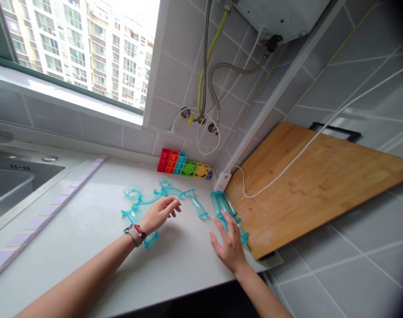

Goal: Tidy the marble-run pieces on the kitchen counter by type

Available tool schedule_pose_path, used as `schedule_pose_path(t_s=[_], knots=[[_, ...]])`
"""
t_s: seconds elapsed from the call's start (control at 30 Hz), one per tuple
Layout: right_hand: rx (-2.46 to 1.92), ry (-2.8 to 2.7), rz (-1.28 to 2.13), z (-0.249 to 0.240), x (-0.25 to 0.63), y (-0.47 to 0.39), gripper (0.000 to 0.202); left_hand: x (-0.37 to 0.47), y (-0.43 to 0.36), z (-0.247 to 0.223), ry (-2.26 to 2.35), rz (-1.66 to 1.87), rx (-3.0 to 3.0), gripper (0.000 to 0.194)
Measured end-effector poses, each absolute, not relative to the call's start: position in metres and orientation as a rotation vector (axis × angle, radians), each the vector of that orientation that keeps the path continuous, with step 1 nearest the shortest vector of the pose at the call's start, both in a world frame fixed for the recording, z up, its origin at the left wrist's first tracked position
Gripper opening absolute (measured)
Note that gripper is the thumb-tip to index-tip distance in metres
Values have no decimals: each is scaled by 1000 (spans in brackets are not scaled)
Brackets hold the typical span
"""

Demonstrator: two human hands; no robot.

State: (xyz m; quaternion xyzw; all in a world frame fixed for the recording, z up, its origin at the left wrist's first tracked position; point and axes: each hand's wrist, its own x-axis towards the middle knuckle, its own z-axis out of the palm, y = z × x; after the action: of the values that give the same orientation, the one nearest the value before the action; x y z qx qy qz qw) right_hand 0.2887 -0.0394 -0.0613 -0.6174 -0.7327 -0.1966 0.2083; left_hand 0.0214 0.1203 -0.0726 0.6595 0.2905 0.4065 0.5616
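Observation:
My left hand (161, 214), with a watch and a red bracelet at the wrist, hovers above the white counter beside curved teal translucent pieces (150, 198); its fingers are bent and loosely together, and whatever they may hold is hidden. An S-shaped teal piece (196, 204) lies between the two hands. My right hand (229, 245) has its fingers spread, its fingertips over or beside a group of straight teal tubes (222, 203) near the wooden board. Part of that group is hidden behind the fingers. A ring-like teal piece (133, 191) lies at the left.
Colourful blocks (178, 162) stand in a row by the wall. A large wooden board (314, 176) leans at the right, with a white cable (297, 157) across it. On the left are a sink (52, 170) and a lilac strip (52, 208). Hoses (205, 57) hang above.

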Motion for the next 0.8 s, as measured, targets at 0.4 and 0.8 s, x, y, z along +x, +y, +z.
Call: schedule_pose_path(t_s=[0.4, 0.8], knots=[[-1898, -1691, -166, -73, 217, 112, 44, 15, 114, -62, 837, 1039, 1849, 32], [-2063, -1457, 275, -98, 249, 106, 43, 26, 100, -59, 810, 672, 2304, 25]])
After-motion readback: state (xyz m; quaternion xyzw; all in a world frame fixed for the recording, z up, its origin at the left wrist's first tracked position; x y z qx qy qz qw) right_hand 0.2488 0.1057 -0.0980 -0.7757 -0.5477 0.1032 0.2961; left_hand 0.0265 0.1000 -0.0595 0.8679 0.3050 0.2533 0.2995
